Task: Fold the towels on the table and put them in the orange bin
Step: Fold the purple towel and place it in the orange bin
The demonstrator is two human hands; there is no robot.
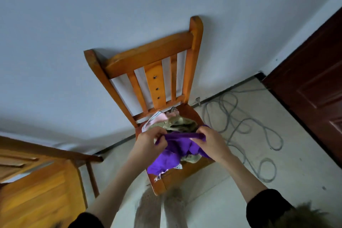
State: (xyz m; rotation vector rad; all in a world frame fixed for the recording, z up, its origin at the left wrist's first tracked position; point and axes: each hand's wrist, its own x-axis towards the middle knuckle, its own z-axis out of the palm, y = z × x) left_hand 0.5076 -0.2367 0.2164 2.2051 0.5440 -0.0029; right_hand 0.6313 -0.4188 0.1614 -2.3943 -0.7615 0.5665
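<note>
1. Looking down on a wooden chair (153, 57) set against the wall, with a second wooden piece (37, 181) at lower left and a grey cable (240, 126) looped on the floor to the right. No orange bin shows from my head view.
2. On the seat lies a heap of towels: a purple towel (172, 153) on top, an olive towel (181, 124) behind it, a pink one (159, 117) at the back.
3. My left hand (148, 144) pinches the purple towel's upper edge, fingers curled round it; my right hand (211, 144) grips the same edge at the other end. Both hold cloth, neither is spread wide.
4. Risk, as I judge it: lifting from 1 bunched edge could drag the olive towel along and tip it off the seat, since the purple cloth lies across it. The hem may also be twisted, spoiling the fold.
</note>
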